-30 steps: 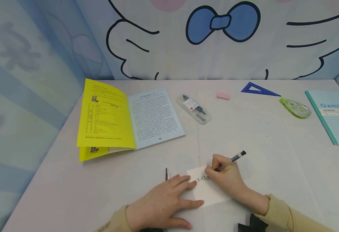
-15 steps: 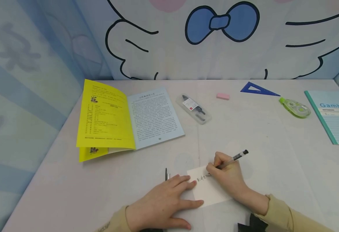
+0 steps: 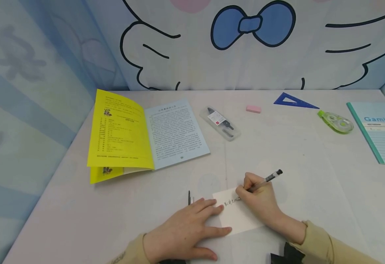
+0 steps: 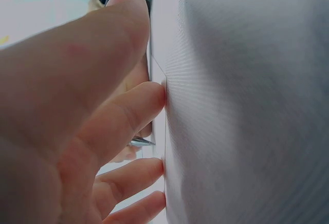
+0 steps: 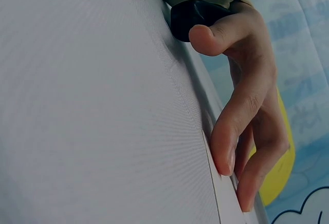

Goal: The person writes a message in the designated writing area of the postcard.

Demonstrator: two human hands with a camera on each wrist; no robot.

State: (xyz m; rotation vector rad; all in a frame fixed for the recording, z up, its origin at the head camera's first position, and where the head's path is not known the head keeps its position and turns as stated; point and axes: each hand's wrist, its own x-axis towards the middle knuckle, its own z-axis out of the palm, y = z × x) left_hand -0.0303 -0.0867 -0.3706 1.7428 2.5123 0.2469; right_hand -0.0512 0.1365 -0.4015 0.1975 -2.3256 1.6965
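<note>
A small white sheet of paper (image 3: pixel 241 220) lies on the table with a short line of dark handwriting (image 3: pixel 230 202) near its top. My right hand (image 3: pixel 261 200) pinches a black-capped pen (image 3: pixel 273 176), its tip at the end of that line. My left hand (image 3: pixel 187 229) lies spread, fingertips on the paper's left side. In the left wrist view, its fingers (image 4: pixel 128 113) meet the sheet's edge, and the pen's metal tip (image 4: pixel 142 142) shows beyond them. The right wrist view shows the left hand (image 5: pixel 252 90) across the sheet, while the right hand is out of that frame.
An open yellow-covered booklet (image 3: pixel 119 128) stands at the left. Behind the paper are a compass in a clear case (image 3: pixel 220 123) and a pink eraser (image 3: pixel 253 109). Farther right lie a blue set square (image 3: pixel 286 104), green correction tape (image 3: pixel 337 123) and a teal-edged notebook (image 3: pixel 380 137).
My right hand has shifted slightly right with the pen, and the line of handwriting has grown in that direction. My left hand has stayed in place on the paper.
</note>
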